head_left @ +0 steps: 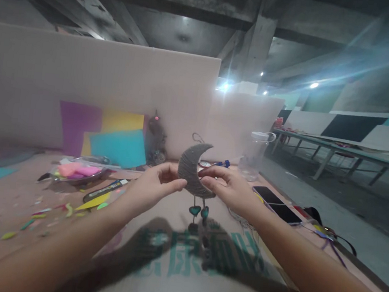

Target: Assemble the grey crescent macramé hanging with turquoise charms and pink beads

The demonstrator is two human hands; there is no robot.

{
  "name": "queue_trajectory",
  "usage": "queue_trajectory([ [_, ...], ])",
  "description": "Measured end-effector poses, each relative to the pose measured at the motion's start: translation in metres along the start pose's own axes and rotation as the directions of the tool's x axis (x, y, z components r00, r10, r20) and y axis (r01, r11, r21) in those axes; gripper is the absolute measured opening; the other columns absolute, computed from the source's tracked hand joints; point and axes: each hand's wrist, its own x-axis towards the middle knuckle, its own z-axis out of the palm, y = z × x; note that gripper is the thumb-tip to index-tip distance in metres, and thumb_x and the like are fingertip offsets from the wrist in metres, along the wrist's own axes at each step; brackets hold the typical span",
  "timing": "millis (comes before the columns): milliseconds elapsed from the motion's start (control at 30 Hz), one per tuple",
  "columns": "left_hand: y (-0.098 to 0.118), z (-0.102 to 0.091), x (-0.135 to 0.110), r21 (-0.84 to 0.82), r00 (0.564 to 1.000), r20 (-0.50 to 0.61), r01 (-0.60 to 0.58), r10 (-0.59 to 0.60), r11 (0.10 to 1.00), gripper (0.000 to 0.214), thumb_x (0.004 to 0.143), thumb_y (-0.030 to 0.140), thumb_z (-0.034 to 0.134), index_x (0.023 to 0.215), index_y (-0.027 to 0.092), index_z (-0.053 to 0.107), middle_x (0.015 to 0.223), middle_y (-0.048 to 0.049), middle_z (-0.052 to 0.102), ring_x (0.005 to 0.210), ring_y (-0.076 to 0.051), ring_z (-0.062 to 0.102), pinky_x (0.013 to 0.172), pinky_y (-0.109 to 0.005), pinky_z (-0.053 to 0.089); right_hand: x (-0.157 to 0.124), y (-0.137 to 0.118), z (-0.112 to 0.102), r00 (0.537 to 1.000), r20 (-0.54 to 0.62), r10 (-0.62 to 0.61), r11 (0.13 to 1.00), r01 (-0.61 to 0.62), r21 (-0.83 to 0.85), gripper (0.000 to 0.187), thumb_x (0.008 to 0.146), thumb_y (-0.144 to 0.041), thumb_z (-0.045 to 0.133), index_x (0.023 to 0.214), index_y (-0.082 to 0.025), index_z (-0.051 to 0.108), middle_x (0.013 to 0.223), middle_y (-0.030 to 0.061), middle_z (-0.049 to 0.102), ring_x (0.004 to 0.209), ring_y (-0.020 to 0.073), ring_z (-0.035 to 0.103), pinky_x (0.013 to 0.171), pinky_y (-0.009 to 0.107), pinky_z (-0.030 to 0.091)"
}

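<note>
A grey crescent-moon ornament is held up above the table between both hands. My left hand pinches its left edge with thumb and fingers. My right hand grips its lower right part. A thin wire loop sticks up from the moon's top tip. Small teal heart pendants dangle below it on short strings. The hands and ornament cast a dark shadow on the cardboard sheet with teal characters.
Purple, yellow and blue sheets lean on the back board. A tray with pink material and paper scraps lie at left. A clear jar, two phones and cords sit at right, near the table edge.
</note>
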Motion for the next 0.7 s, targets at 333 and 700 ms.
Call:
queue_trajectory([
  [333, 0.005, 0.0082, -0.0066, -0.098, 0.994, 0.108, 0.014, -0.004, 0.995, 0.022, 0.082, 0.037, 0.073, 0.087, 0.016, 0.065, 0.087, -0.0013, 0.066, 0.084, -0.014, 0.061, 0.08, -0.027, 0.047, -0.0066, -0.0104, 0.0042, 0.996, 0.056, 0.066, 0.998, -0.065, -0.012, 0.025, 0.088, -0.037, 0.06, 0.076, -0.016, 0.066, 0.069, 0.0015, 0.065, 0.066, 0.014, 0.059, 0.063, 0.027, 0.044],
  [700, 0.0046, 0.0098, -0.0079, -0.058, 0.993, 0.11, -0.028, 0.034, 0.998, 0.024, 0.086, 0.04, 0.068, 0.087, 0.017, 0.064, 0.08, 0.0007, 0.063, 0.078, -0.013, 0.058, 0.075, -0.025, 0.044, -0.0048, -0.0084, 0.0048, 0.995, 0.069, 0.069, 0.997, -0.068, -0.024, 0.025, 0.087, -0.037, 0.062, 0.073, -0.017, 0.065, 0.07, 0.0014, 0.065, 0.067, 0.0134, 0.058, 0.065, 0.027, 0.044],
])
